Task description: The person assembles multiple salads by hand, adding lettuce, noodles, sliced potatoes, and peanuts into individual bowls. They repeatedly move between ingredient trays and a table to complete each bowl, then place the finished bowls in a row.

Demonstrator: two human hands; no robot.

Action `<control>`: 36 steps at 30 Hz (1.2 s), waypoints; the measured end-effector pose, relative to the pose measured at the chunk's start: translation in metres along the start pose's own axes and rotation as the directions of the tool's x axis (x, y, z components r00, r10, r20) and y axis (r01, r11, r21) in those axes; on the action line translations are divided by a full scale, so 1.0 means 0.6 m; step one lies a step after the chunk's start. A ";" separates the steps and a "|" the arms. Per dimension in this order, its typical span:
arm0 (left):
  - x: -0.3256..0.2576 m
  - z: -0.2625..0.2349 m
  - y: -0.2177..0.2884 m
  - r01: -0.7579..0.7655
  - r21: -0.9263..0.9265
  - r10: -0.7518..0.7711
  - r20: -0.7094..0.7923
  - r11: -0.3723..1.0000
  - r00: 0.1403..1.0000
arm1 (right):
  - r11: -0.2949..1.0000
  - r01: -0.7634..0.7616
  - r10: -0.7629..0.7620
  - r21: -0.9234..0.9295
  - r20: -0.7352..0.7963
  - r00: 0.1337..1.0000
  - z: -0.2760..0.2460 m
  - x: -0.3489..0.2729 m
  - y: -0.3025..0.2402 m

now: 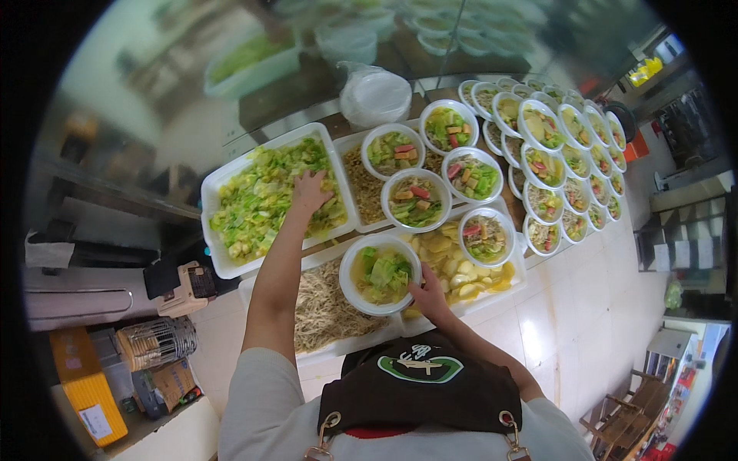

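My left hand point(310, 194) reaches into a white tray point(224, 265) of chopped lettuce point(261, 201). Its fingers look spread on the leaves, with their tips partly hidden. My right hand point(431, 295) grips the right rim of a round white plastic bowl point(350, 301), which has lettuce on top in its middle. That bowl sits over the near trays, between shredded pale strips point(327, 311), perhaps mushroom, and yellow potato slices point(463, 278).
Several filled bowls point(416, 201) stand on the trays beyond my right hand. Stacked filled bowls point(542, 170) crowd the table's right side. At the back lies a plastic-wrapped pile of white lids or bowls point(377, 96). Glass point(369, 46) rises behind the table.
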State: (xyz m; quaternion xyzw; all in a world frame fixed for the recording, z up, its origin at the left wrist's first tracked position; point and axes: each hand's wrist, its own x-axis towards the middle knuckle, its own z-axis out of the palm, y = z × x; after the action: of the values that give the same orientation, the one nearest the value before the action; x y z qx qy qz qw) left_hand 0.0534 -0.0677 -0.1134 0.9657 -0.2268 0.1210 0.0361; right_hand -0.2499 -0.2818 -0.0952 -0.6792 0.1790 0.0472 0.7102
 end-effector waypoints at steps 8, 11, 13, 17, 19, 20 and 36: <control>-0.057 -0.029 0.026 0.129 -0.313 -0.057 0.232 0.941 0.971 | 0.999 -0.007 0.005 -0.039 -0.055 0.999 -0.020 0.004 -0.004; -0.062 -0.071 -0.020 0.177 -0.515 -0.118 0.144 0.839 0.982 | 0.996 0.015 -0.015 -0.090 0.001 1.000 -0.008 0.016 0.007; -0.071 -0.115 -0.027 0.274 -0.687 -0.185 0.202 0.673 0.962 | 0.998 0.017 -0.015 -0.064 0.031 0.999 0.003 0.028 -0.008; -0.129 -0.224 0.021 0.506 -0.840 -0.062 0.505 0.196 0.861 | 0.998 0.027 -0.032 0.060 0.087 0.996 0.036 0.045 -0.026; -0.172 -0.235 0.061 0.556 -0.819 0.029 0.565 0.141 0.824 | 0.997 0.034 -0.042 0.070 0.113 0.993 0.049 0.056 -0.025; -0.188 -0.239 0.090 0.592 -0.794 0.040 0.602 0.139 0.798 | 0.998 0.042 -0.047 0.050 0.113 0.992 0.056 0.059 -0.026; -0.312 -0.238 0.222 0.105 -0.603 0.014 0.190 0.790 0.982 | 0.992 0.024 -0.030 0.123 0.053 0.998 0.053 0.017 -0.004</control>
State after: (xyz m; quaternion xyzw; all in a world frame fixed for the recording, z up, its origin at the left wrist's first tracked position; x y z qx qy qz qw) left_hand -0.1993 -0.0886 -0.0199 0.9144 -0.2327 -0.0495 0.3276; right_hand -0.2333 -0.2527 -0.0958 -0.6352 0.1527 0.0452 0.7558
